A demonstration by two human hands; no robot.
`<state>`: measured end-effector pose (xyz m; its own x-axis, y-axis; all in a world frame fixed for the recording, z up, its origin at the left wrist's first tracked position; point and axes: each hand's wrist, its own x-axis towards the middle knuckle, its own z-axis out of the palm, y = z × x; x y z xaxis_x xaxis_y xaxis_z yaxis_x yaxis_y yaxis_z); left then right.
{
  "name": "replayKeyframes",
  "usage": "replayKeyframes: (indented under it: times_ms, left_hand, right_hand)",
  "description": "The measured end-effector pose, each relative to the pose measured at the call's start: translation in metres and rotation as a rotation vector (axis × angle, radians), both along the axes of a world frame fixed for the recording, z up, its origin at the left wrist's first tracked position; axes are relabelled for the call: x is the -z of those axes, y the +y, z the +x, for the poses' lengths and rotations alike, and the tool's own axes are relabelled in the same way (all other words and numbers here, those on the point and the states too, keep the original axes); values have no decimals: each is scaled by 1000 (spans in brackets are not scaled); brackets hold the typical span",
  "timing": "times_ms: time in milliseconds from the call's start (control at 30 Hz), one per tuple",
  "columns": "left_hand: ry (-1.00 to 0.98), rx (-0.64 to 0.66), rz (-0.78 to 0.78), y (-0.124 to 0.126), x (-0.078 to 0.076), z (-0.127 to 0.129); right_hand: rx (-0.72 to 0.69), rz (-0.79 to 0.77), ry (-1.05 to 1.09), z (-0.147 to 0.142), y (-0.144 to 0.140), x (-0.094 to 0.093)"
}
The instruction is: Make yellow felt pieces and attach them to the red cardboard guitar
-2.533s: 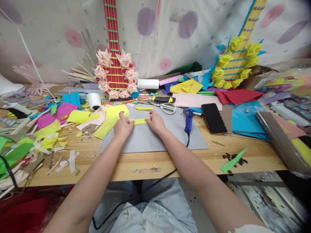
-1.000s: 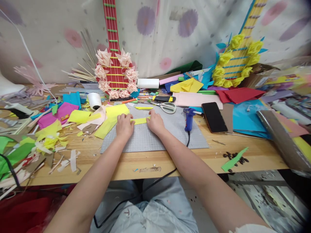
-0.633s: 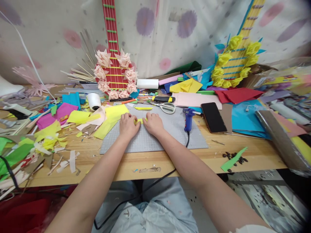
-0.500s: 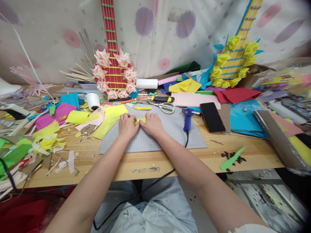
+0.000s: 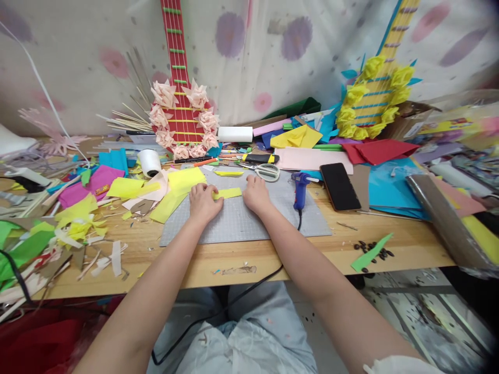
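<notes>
A narrow yellow paper strip [image 5: 230, 193] lies on the grey cutting mat [image 5: 234, 228]. My left hand [image 5: 205, 201] is closed on its left end, with the thumb and fingertips pressed against the paper. At the strip's right end sits my right hand [image 5: 256, 193], fingers curled in; whatever lies under those fingers is hidden. Just behind my right hand are scissors [image 5: 268, 172] with pale handles. Thin yellow strips [image 5: 228, 174] rest at the mat's back edge. Yellow crepe paper sheets [image 5: 177, 192] spread out left of my left hand.
A blue glue gun [image 5: 300, 189] with a black cord stands right of my right hand, beside a phone [image 5: 340, 187]. Paper scraps [image 5: 80, 223] litter the left. Two flower-trimmed paper guitars, red [image 5: 185, 124] and yellow [image 5: 370, 106], lean at the back. Dark seeds [image 5: 384, 253] lie front right.
My right hand has slid right, away from my left hand, and more of the yellow strip shows between them. My left hand has stayed in place on the strip.
</notes>
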<state>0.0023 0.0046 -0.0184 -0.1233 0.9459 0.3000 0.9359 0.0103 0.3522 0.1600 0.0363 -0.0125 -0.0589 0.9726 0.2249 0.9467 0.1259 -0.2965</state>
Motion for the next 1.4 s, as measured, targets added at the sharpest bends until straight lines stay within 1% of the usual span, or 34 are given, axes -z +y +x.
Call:
replayKeyframes:
  times_ms: [67,100,167,233,300,367,433,500,567,633,667,700,767,833,867,1033,1267,1400]
  left_hand:
    - [-5,-3,-8,0,0,0]
    - [-7,-3,-11,0,0,0]
    - [-9,-4,-13,0,-1,1]
    - [-13,-7,-11,0,-2,1]
    - [-17,-12,-19,0,-2,1]
    - [-23,-16,-31,0,-2,1]
    - [-31,-13,-35,0,-2,0]
    - [-42,-11,-31,1,-2,0]
    - [-52,-8,-27,1,-1,0]
    - [-59,-5,-26,1,-1,0]
    - [-61,-4,-25,1,-1,0]
    - [-63,-5,-23,1,-1,0]
    - [-66,-8,-21,1,-1,0]
    - [-72,-11,-23,1,-1,0]
    - [-78,-12,-27,1,-1,0]
    - [-116,-23,-31,2,0,-4]
    - [-227,26,22,4,4,-18]
    - [-318,35,54,5,6,-20]
  right_hand:
    - [15,62,49,1,2,-2]
    - [-7,105,67,-2,1,-2]
    - [-109,179,78,-12,-3,-2]
    - [-227,198,53,-24,-7,1]
    - [-284,200,19,-33,-11,4]
    - [-291,206,-6,-32,-12,6]
    - [-265,203,-15,-23,-10,5]
    - [-202,170,-14,-9,-6,3]
    - [-109,117,-9,4,-1,-2]
    - [-31,112,18,9,1,-5]
    - [-21,132,39,8,2,-6]
    - [-42,157,57,5,1,-6]
    - [-159,185,72,-6,0,-4]
    - [-278,161,63,-17,-2,1]
    - [-306,147,59,-21,-3,4]
    - [-304,110,62,-24,-2,14]
    - [-331,97,64,-23,-3,11]
    - [-340,62,168,-20,3,11]
